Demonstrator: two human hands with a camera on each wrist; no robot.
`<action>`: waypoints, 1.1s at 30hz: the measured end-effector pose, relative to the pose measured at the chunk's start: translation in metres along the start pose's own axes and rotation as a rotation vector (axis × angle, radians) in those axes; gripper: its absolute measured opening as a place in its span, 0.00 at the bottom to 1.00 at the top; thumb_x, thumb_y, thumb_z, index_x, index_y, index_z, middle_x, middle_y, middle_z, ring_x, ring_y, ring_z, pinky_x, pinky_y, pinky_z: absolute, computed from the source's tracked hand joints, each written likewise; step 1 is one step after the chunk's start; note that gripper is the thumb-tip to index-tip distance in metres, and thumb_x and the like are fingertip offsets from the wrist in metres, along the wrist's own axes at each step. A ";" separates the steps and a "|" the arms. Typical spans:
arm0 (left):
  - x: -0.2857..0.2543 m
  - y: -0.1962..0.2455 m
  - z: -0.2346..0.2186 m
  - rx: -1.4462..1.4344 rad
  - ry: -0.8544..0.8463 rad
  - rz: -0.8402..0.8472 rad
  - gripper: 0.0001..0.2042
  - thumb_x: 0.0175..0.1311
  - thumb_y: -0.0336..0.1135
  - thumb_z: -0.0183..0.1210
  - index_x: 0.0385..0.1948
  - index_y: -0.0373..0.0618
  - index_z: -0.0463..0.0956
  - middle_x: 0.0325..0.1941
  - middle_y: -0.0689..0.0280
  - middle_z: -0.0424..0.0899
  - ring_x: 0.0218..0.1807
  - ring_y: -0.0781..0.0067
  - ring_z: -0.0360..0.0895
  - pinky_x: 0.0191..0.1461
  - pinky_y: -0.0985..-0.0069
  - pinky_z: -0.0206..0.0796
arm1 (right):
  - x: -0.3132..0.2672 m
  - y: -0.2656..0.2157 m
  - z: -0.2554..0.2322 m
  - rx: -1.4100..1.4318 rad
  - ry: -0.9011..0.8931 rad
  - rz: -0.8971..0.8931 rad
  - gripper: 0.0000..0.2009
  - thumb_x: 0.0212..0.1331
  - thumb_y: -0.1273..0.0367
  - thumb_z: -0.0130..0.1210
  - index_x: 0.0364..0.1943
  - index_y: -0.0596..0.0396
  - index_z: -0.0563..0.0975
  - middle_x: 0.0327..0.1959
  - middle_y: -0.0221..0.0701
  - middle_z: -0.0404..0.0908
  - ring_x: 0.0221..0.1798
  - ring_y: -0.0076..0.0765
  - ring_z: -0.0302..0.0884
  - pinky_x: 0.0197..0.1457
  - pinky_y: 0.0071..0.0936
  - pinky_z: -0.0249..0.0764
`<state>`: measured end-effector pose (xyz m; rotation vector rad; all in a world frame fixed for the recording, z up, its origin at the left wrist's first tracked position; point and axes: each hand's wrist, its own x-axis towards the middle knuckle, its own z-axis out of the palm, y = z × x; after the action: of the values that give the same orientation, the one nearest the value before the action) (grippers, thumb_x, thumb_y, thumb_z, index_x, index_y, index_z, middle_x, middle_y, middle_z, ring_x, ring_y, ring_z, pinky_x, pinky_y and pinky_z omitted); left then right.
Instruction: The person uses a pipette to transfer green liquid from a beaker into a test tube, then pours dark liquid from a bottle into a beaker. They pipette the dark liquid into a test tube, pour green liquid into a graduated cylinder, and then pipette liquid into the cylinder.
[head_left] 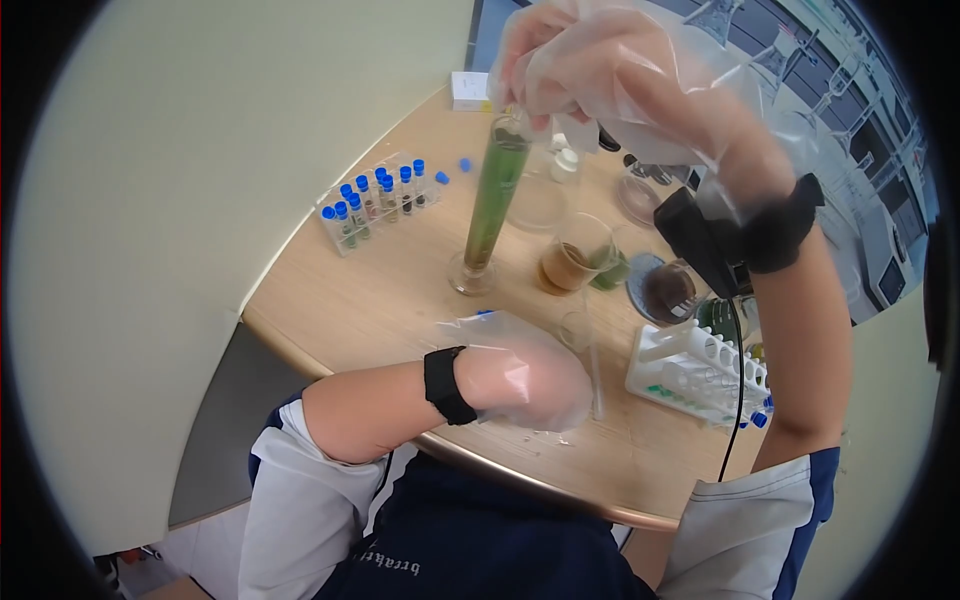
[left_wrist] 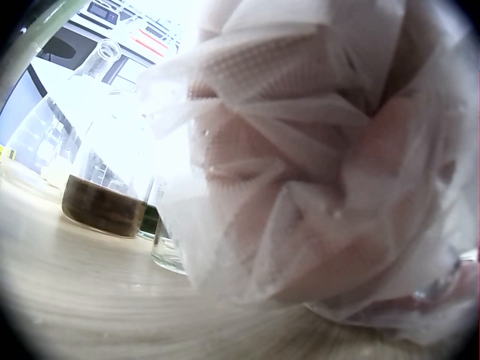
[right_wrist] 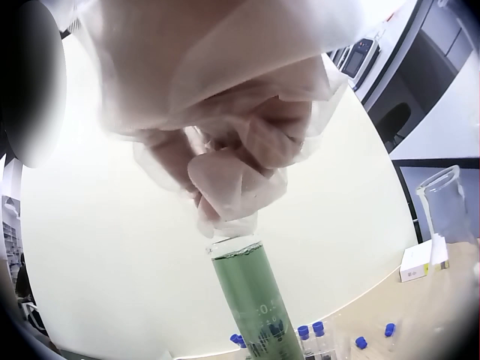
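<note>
A tall glass cylinder [head_left: 495, 190] of green liquid stands on the table on its round base. Above its mouth is my right hand [head_left: 640, 85], in a loose clear plastic glove. In the right wrist view, bent fingertips [right_wrist: 229, 214] meet just above the rim of the cylinder [right_wrist: 259, 300]; whether they pinch something small is hidden by the glove. My left hand [head_left: 530, 385], also gloved, rests loosely curled near the table's front edge, beside a thin clear rod [head_left: 597, 375]. Crumpled plastic covers the left fingers [left_wrist: 285, 172] in the left wrist view; no held object shows.
A rack of blue-capped tubes [head_left: 335, 232] stands left of the cylinder, with loose blue caps [head_left: 441, 178] nearby. To the right are a beaker of brown liquid [head_left: 568, 268], a dark-filled vessel [head_left: 668, 290] and a white tube rack [head_left: 655, 375]. A small white box [head_left: 469, 91] lies behind.
</note>
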<state>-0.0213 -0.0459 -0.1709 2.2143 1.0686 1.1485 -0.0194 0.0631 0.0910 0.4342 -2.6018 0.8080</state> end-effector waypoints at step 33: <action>-0.001 -0.004 0.000 -0.331 -0.015 -0.076 0.07 0.48 0.31 0.52 0.18 0.38 0.75 0.23 0.54 0.77 0.27 0.49 0.74 0.30 0.62 0.66 | 0.009 -0.018 -0.018 0.202 -0.231 0.378 0.08 0.50 0.69 0.52 0.27 0.61 0.79 0.21 0.29 0.78 0.24 0.23 0.72 0.28 0.19 0.67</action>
<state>-0.0233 -0.0440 -0.1743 1.9068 0.8756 1.1786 -0.0160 0.0581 0.1169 0.0902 -2.8747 1.2167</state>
